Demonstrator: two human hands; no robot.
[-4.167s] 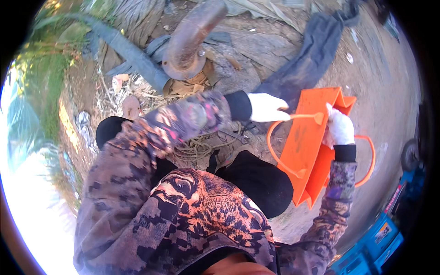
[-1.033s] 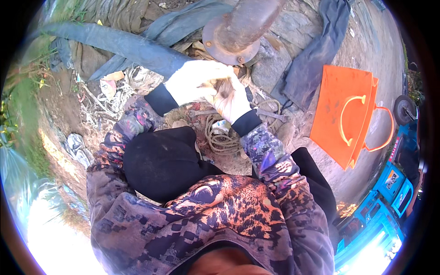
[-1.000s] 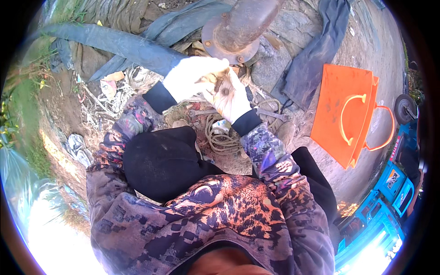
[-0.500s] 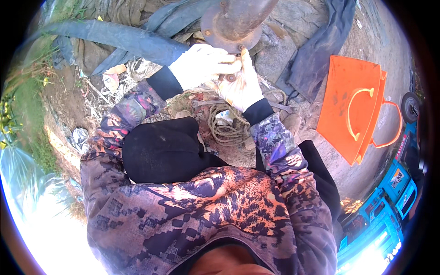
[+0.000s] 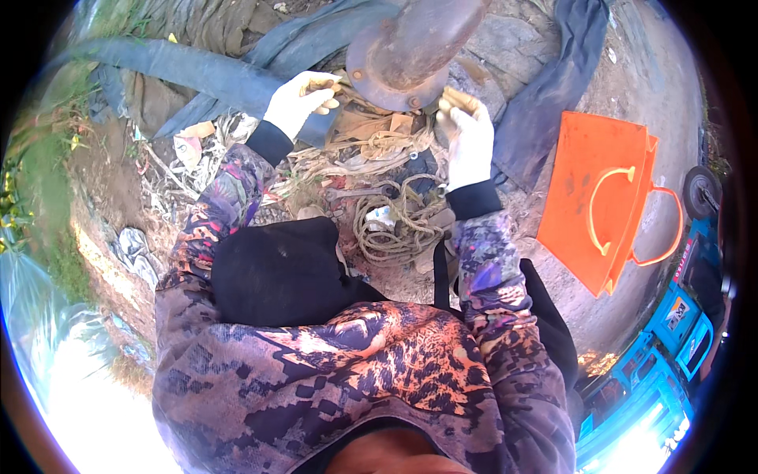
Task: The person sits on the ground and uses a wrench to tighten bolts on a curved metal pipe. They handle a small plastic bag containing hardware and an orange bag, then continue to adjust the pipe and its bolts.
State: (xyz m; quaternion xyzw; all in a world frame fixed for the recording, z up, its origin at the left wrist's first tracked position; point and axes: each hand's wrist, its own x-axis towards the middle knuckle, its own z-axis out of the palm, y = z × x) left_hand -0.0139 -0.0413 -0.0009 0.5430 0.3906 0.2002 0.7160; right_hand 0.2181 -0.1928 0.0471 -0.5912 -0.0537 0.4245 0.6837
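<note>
From over my feed I judge the metal pipe (image 5: 430,43) at far centre heavy and stiff, best gripped under its flange (image 5: 373,84); left hand (image 5: 296,104) and right hand (image 5: 469,144) flank it, fingers curled, whether pinching anything I cannot tell.

Ground: bare brown earth (image 5: 557,246), uneven and littered. On it we list: one coil of tan rope (image 5: 399,252), a pale scrap (image 5: 381,218) inside its loops; one metal wrench (image 5: 359,192), just beside the coil; one orange two-handled bag (image 5: 576,197), right; one flat blue hose (image 5: 197,69), upper left; one dark blue fabric length (image 5: 545,103), upper right. For the rusty flanged pipe elbow (image 5: 418,55), we cannot tell ground contact.
</note>
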